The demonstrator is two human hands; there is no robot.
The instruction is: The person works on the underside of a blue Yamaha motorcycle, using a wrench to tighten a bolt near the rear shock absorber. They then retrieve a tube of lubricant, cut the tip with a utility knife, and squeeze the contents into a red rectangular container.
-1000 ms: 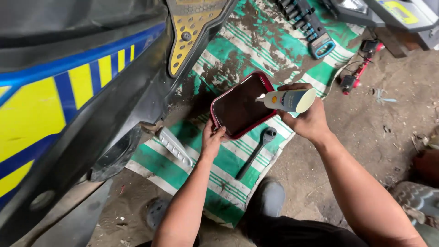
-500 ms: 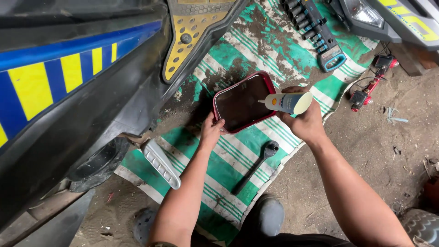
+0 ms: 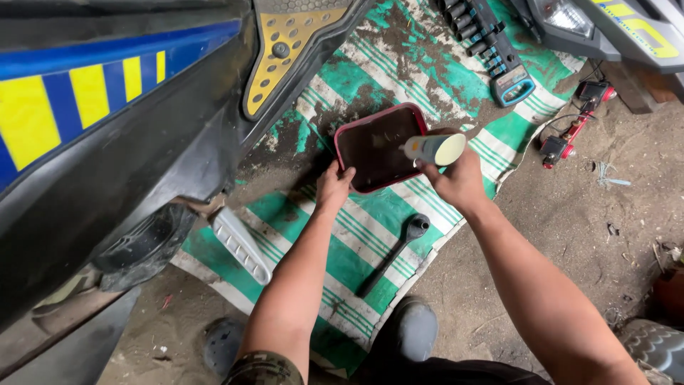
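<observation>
Tray (image 3: 370, 146) (left grip (image 3: 333, 187) on rim)

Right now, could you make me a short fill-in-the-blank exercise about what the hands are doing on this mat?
1. The right hand holds a small ____ tipped over the tray.
2. The left hand grips the edge of the dark tray with the ____ rim.
3. The ratchet wrench lies on the green-and-white striped ____.

Missing words: bottle; red; mat

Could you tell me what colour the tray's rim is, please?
Red, around a dark inside; the tray shows best in the head view.
</observation>
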